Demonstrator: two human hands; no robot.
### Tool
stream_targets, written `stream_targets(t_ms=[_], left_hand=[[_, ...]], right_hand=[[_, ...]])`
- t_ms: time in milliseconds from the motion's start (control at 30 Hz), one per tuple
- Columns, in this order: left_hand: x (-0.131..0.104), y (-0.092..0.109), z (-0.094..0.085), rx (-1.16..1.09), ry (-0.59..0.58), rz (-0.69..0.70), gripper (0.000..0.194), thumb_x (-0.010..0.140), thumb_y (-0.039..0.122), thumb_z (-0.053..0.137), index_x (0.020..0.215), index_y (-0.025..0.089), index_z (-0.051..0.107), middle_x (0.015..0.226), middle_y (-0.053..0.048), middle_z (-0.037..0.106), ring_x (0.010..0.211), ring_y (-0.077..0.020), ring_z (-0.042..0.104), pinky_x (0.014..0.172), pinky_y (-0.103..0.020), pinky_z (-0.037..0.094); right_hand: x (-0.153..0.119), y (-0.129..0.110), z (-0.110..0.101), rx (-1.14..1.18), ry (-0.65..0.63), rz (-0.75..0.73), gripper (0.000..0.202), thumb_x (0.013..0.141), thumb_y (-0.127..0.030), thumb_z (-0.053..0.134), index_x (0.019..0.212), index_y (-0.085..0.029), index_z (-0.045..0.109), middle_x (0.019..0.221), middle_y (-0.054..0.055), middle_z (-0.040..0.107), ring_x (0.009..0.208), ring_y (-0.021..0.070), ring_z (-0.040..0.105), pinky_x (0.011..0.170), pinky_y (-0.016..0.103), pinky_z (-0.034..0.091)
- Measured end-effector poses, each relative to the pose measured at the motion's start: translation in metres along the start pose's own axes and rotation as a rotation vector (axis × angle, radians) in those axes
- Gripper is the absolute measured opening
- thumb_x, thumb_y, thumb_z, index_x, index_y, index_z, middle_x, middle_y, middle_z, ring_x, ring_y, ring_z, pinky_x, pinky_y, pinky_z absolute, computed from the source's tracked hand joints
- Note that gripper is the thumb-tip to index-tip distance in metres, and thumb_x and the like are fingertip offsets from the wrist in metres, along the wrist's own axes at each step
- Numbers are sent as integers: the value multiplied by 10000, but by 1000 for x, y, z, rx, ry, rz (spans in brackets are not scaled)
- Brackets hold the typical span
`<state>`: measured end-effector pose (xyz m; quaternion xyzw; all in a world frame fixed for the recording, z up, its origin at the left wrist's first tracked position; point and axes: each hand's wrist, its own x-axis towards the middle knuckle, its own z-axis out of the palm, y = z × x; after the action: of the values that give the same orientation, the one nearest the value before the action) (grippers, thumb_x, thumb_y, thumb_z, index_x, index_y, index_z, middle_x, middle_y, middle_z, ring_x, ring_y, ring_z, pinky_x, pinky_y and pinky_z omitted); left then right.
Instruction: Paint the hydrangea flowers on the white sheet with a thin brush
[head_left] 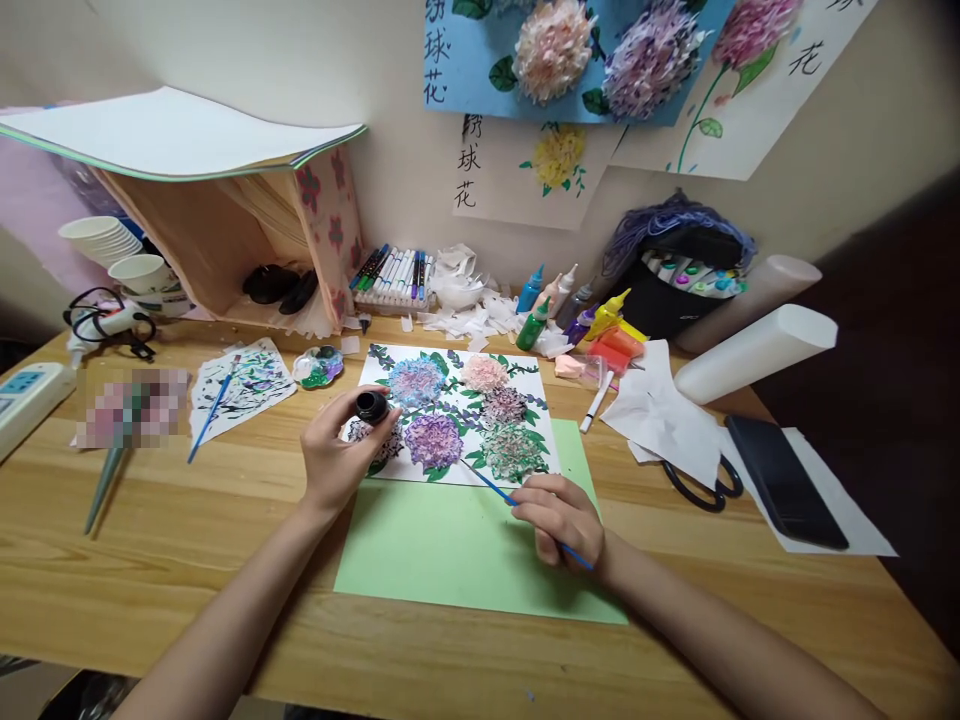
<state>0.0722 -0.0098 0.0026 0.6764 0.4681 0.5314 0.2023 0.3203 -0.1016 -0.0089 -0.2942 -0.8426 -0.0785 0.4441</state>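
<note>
My left hand (341, 450) is closed around a small dark ink bottle (372, 404), its round opening facing up, held over the picture's left side. In my right hand (559, 520) is a thin blue paintbrush (499, 490), gripped like a pen. Its tip points at the lower edge of a purple paper flower (433, 441). That flower belongs to a white sheet (457, 480) bearing several raised, ruffled flowers in blue, pink, black and green, with painted leaves between them. Beneath the sheet lies light green paper (465, 550). My left hand partly hides a black-and-white flower (386, 447).
Paint bottles (534, 325), paper scraps (480, 318) and a marker tray (394, 275) line the back. A paint palette (319, 367) and a second brush (214, 405) lie left. Scissors (701, 490) and a phone (784, 480) are at right, near a white roll (757, 352).
</note>
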Motion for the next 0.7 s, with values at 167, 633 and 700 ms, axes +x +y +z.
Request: stream_targets(t_ms=[167, 633, 700], left_hand=[[1, -2, -1, -7, 19, 6, 246, 727, 289, 717, 939, 177, 666, 933, -54, 702, 846, -191, 663, 805, -328, 536], [4, -5, -2, -103, 99, 2, 264, 711, 269, 740, 935, 150, 667, 920, -62, 701, 849, -185, 672, 807, -330, 553], [4, -4, -2, -101, 92, 2, 265, 712, 279, 738, 934, 153, 666, 917, -59, 701, 845, -183, 673, 807, -331, 556]], right_hand=[[-2, -3, 4, -32, -5, -14, 219, 906, -187, 315, 950, -164, 529, 661, 66, 667, 670, 173, 581, 586, 271, 536], [-6, -2, 13, -52, -39, -39, 196, 887, -150, 344, 945, -170, 531, 683, 67, 651, 681, 170, 599, 622, 287, 544], [-7, -2, 12, -51, -34, -19, 200, 887, -154, 339, 935, -185, 530, 673, 56, 646, 675, 170, 589, 613, 290, 542]])
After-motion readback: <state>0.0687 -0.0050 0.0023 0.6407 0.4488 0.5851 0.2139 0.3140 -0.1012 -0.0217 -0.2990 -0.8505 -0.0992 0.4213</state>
